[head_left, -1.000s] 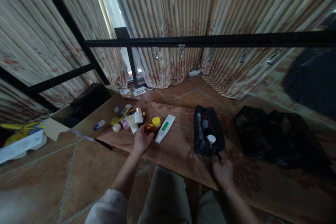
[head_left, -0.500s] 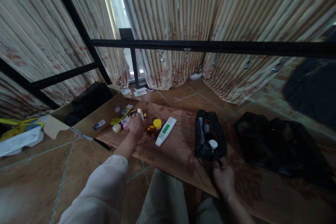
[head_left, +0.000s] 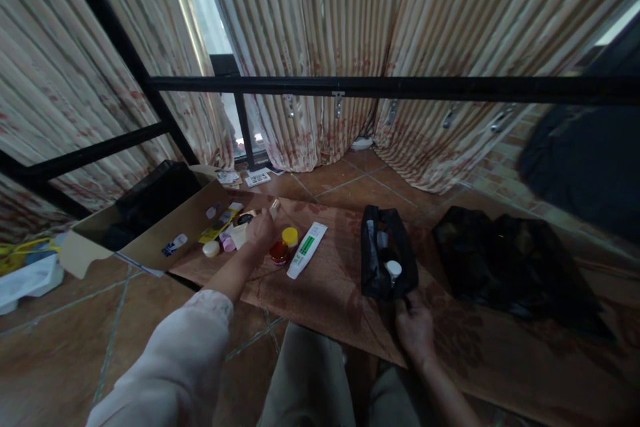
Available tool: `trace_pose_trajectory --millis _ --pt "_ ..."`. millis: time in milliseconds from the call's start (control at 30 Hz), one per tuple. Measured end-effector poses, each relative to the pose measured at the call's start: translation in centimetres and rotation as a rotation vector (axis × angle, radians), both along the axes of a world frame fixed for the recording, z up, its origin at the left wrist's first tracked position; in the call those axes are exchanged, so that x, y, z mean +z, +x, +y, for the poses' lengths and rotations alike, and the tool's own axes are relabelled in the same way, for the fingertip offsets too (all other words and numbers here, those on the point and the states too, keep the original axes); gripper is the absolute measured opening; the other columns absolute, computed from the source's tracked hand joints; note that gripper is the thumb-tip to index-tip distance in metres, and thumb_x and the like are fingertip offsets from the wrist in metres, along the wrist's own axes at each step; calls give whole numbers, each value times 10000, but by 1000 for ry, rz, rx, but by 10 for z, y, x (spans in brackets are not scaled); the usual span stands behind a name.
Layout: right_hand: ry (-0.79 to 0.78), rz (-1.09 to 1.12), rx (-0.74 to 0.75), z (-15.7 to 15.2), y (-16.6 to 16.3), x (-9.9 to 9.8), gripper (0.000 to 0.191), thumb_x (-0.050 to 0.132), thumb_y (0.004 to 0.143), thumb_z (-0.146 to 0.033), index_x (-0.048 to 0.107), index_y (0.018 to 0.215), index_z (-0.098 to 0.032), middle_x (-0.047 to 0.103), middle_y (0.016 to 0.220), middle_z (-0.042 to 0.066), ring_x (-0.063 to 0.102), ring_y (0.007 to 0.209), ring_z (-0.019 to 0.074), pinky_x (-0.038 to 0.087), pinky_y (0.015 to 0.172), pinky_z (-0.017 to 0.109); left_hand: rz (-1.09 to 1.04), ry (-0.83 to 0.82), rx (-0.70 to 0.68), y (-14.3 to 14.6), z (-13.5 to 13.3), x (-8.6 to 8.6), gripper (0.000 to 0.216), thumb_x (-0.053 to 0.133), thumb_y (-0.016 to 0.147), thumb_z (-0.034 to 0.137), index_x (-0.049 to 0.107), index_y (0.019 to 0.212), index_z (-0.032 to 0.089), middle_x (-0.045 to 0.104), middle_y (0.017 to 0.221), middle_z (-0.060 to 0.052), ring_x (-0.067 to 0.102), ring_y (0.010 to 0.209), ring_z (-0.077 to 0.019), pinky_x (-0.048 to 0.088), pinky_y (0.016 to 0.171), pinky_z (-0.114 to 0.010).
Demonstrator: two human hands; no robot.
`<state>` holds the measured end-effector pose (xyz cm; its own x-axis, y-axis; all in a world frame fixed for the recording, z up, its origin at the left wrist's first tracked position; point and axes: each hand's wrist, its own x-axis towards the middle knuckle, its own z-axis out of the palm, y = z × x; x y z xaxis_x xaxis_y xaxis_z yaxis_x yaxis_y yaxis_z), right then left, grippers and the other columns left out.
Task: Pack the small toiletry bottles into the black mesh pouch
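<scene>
My left hand [head_left: 261, 229] is closed round a small white bottle with a gold cap [head_left: 273, 207], lifted just above the cluster of small toiletries on the mat. Beside it lie an amber jar [head_left: 279, 253], a yellow-lidded jar [head_left: 289, 236] and a white and green tube [head_left: 306, 250]. My right hand [head_left: 414, 327] grips the near edge of an open black pouch [head_left: 385, 255], which holds a white-capped container [head_left: 393, 269].
A patterned brown mat [head_left: 330, 287] covers the tiled floor. An open cardboard box [head_left: 150, 227] with stickers lies at the left, a black plastic bag [head_left: 510, 267] at the right. A black metal rail [head_left: 400, 87] crosses ahead, with striped curtains behind.
My left hand left the amber jar, reached farther to the toiletries and picked up the gold-capped bottle. My right hand stayed on the pouch.
</scene>
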<state>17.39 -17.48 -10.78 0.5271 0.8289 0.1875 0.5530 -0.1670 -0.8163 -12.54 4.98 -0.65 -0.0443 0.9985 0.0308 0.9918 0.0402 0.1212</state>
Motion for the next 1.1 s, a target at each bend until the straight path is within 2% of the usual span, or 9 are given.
trace_pose_trajectory --millis 100,200,267,433,600,733,833,1000,1100 --pt "10 -7 -7 0 0 0 390 417 766 -334 637 1021 -138 677 1008 131 601 950 254 435 825 343 -1 54 -107 23 -4 10 487 418 798 237 363 1264 106 634 1055 -151 586 1023 -248 419 831 -318" --pt "-8 -11 -12 0 0 -1 402 411 772 -341 634 1035 -133 678 1010 133 610 935 261 440 815 348 54 136 -211 48 -11 14 447 446 799 300 451 1185 74 618 1068 -185 553 1053 -282 383 867 -353" --pt "-22 -10 -7 -1 0 0 413 406 778 -344 630 1049 -127 682 997 133 617 926 264 443 808 346 112 137 -251 62 -17 12 391 439 813 306 517 1106 59 619 1046 -208 533 1052 -309 354 876 -395" --pt "-32 9 -2 -1 0 2 409 412 782 -355 631 1049 -137 681 1012 132 615 953 269 449 789 335 153 67 -310 86 -35 -7 292 433 784 131 606 1010 63 638 995 -199 511 1013 -295 328 835 -406" --pt "-20 -23 0 -1 3 -1 409 422 767 -346 640 1038 -132 689 972 126 619 922 267 445 790 334 141 46 -302 90 -50 -11 267 514 756 204 641 954 78 634 988 -199 481 1002 -300 328 815 -420" --pt "-54 -64 -8 -1 7 -5 409 417 760 -339 645 1029 -133 692 953 128 620 896 266 446 736 316 94 96 -292 79 -65 -4 344 539 758 370 630 974 118 622 1026 -157 467 1022 -302 340 838 -441" --pt "-87 -71 -14 -2 9 -10 408 422 755 -348 652 1017 -137 698 885 121 622 857 261 441 724 314 -24 267 -225 56 -77 -4 368 510 781 366 583 1073 154 592 1111 -128 474 1040 -288 358 862 -429" --pt "-119 -60 -40 -2 10 -15 431 424 749 -367 645 1036 -134 686 940 132 611 886 273 438 734 329 -141 435 161 -5 -86 -18 411 493 786 315 524 1157 139 567 1143 -132 513 1033 -287 412 857 -404" --pt "-111 -63 -46 -1 10 -14 430 429 734 -359 646 1029 -134 689 898 128 607 881 278 432 753 338 -139 426 279 -33 -82 -33 497 520 765 360 491 1179 87 542 1151 -179 523 1037 -315 428 849 -426"
